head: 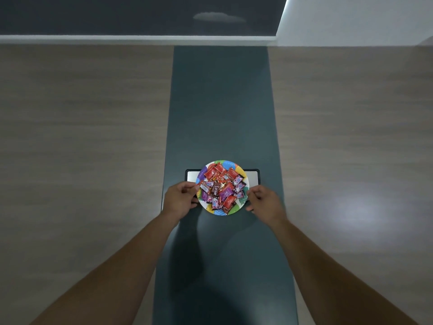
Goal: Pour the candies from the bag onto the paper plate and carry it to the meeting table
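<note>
Paper plate, round, multicoloured rim, heaped with wrapped candies in red, purple, pink and blue wrappers. Plate sits on the dark teal centre strip of a table whose wood-grain surfaces run along both sides. Plate overlaps a flat rectangular panel, pale with dark border, set into the strip; panel shows past the plate on the far side of both sets of fingers.

Left hand: at the plate's left edge. Fingers curled, thumb and forefinger brought together at the rim, their tips touching or nearly touching the plate edge; cannot tell whether the rim is actually pinched between them. Remaining fingers folded under, against the strip beside the plate.

Right hand: at the plate's right edge, mirror posture. Fingers loosely curled, thumb and forefinger near each other, tips just beside the rim. A narrow gap seems to show between fingertips and plate, but contact cannot be ruled out. Lower fingers tucked toward the strip.

Plate lies between the two sets of fingertips, level, candies contained inside the rim. Both forearms bare, extending from the lower corners. Pale glare patch on the wood outboard of the right hand.
</note>
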### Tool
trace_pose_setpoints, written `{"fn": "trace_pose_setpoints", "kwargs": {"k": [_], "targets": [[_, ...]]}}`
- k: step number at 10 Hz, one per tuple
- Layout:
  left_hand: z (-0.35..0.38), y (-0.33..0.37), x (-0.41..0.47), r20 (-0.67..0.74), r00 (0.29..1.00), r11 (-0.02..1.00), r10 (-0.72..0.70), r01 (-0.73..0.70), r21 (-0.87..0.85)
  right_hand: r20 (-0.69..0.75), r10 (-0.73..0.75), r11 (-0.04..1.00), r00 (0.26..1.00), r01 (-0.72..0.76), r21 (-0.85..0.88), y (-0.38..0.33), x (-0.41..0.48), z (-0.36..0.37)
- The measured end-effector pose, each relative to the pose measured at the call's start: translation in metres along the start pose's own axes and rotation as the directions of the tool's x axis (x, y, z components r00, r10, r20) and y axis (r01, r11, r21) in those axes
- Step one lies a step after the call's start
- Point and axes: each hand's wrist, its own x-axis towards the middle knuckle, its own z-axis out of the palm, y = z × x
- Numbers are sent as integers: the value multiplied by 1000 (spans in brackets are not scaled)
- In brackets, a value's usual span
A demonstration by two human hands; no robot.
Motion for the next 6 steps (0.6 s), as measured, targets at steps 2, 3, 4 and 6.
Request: {"fn": "trace_pose_setpoints", "kwargs": {"k": [2,3,4,6], "targets": [[0,0,1,-13,1000,1000,13,-13,16,2,5,1000,1000,-5,13,2,2,-2],[-4,-1,-1,-30,999,1000,16,-15,25,3,-6,1000,1000,6,-14,1,-1,-6],[-9,-4,-10,-73,997,998,39,-36,49,-12,-24,1000,1000,24,-8,7,-8,-10],[-18,-38,-50,-138,909,874,392,-321,365,-117,-156,983,981,142,-118,44,-37,-4]]}}
